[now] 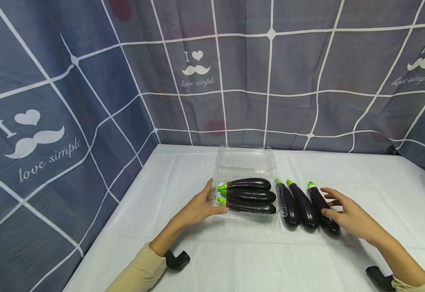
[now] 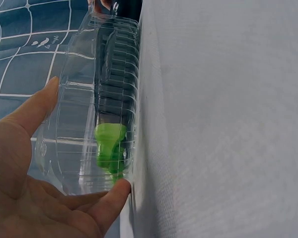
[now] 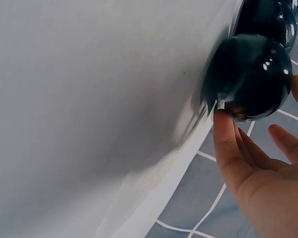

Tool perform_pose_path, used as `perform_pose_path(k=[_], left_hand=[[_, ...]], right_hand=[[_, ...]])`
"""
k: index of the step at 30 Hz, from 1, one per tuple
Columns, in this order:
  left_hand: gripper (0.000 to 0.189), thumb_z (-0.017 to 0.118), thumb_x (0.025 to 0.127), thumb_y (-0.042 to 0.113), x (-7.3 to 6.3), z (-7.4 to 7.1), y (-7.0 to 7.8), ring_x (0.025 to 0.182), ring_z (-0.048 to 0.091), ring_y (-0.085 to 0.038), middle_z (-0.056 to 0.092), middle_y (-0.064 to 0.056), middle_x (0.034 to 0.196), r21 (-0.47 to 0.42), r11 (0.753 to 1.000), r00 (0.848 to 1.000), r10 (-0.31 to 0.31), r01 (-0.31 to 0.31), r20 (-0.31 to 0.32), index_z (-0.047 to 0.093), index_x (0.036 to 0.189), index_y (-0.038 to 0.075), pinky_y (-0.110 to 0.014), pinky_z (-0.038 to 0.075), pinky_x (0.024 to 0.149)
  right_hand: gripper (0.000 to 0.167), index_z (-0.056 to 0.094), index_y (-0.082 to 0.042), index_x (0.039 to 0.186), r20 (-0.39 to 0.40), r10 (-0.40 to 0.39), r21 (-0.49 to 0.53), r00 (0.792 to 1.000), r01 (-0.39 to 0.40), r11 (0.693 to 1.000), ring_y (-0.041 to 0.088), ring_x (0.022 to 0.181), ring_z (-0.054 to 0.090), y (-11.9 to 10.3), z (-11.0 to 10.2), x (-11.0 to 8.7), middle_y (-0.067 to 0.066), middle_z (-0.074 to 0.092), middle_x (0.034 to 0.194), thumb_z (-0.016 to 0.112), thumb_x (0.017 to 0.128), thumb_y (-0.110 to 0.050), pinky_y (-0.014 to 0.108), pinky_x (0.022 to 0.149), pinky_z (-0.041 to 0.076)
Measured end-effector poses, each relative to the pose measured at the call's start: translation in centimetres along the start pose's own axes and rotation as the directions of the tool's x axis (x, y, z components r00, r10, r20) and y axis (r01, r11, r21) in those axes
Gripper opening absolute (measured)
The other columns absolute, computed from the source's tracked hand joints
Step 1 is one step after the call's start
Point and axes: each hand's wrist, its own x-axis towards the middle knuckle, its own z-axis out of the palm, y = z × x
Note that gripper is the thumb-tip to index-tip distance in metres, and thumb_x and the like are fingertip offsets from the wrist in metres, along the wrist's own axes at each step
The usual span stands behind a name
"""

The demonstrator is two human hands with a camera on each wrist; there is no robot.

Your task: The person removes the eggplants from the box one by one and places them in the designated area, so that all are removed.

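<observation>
While the left hand (image 1: pixel 202 207) holds the left end of an open clear container (image 1: pixel 247 160), the right hand (image 1: pixel 353 217) curves loosely at the rightmost loose eggplant (image 1: pixel 318 202) on the worktop (image 1: pixel 263 259), its grip wide. That eggplant lies just left of this nearer hand, long axis slanting, green stem (image 1: pixel 310 185) pointing away and leftward; whether every fingertip touches, I cannot tell.

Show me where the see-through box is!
In the head view, the see-through box sits mid-table with three eggplants inside; the left hand is at its left end, and three loose eggplants lie at its right.
</observation>
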Motion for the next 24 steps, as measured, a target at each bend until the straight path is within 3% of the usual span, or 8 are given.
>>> perform_pose_path(k=[7,14,18,21,24], left_hand=[[0.117,0.080,0.080,0.048,-0.20,0.14,-0.22,0.145,0.022,-0.034,0.019,-0.018,0.160,0.012,1.000,1.000,-0.003,0.003,-0.002,0.002,0.159,0.009,-0.056,0.025,0.112],[0.118,0.079,0.080,0.049,-0.12,0.04,-0.16,0.145,0.021,-0.034,0.018,-0.018,0.160,0.023,1.000,1.000,0.004,-0.004,-0.003,0.002,0.159,0.009,-0.055,0.025,0.112],[0.117,0.079,0.080,0.048,-0.04,-0.02,-0.07,0.144,0.023,-0.034,0.020,-0.019,0.160,0.020,1.000,1.000,0.007,-0.007,0.000,0.002,0.159,0.009,-0.055,0.027,0.111],[0.117,0.079,0.080,0.048,-0.01,-0.05,-0.02,0.144,0.023,-0.034,0.020,-0.019,0.160,0.016,1.000,1.000,0.007,-0.007,0.001,0.002,0.159,0.009,-0.055,0.027,0.111],[0.117,0.079,0.080,0.049,-0.03,-0.08,0.01,0.144,0.023,-0.034,0.020,-0.018,0.160,0.015,1.000,1.000,0.006,-0.006,0.001,0.001,0.159,0.010,-0.055,0.027,0.111]], right_hand=[[0.063,0.033,0.010,0.145,0.023,0.039,0.012,0.999,-0.039,0.999,0.049,0.113,0.052,0.34,0.15,-0.31,0.036,0.047,0.133,0.064,0.095,-0.011,0.050,0.078,0.050],[0.057,0.045,0.008,0.138,-0.024,0.047,-0.014,0.999,-0.048,0.999,0.037,0.102,0.058,0.63,0.04,-0.32,0.028,0.057,0.118,0.070,0.092,-0.015,0.033,0.070,0.048],[0.055,0.047,0.009,0.136,-0.036,0.026,0.006,0.999,-0.026,1.000,0.038,0.103,0.059,0.48,0.14,-0.16,0.028,0.057,0.118,0.070,0.092,-0.013,0.028,0.069,0.049],[0.054,0.046,0.010,0.137,-0.037,0.002,0.016,0.999,-0.001,1.000,0.043,0.106,0.059,0.23,0.25,-0.08,0.030,0.057,0.121,0.069,0.093,-0.011,0.027,0.071,0.050],[0.053,0.045,0.011,0.137,-0.035,-0.014,0.013,0.999,0.014,1.000,0.047,0.108,0.057,0.07,0.35,-0.01,0.032,0.056,0.123,0.067,0.094,-0.010,0.035,0.076,0.052]])
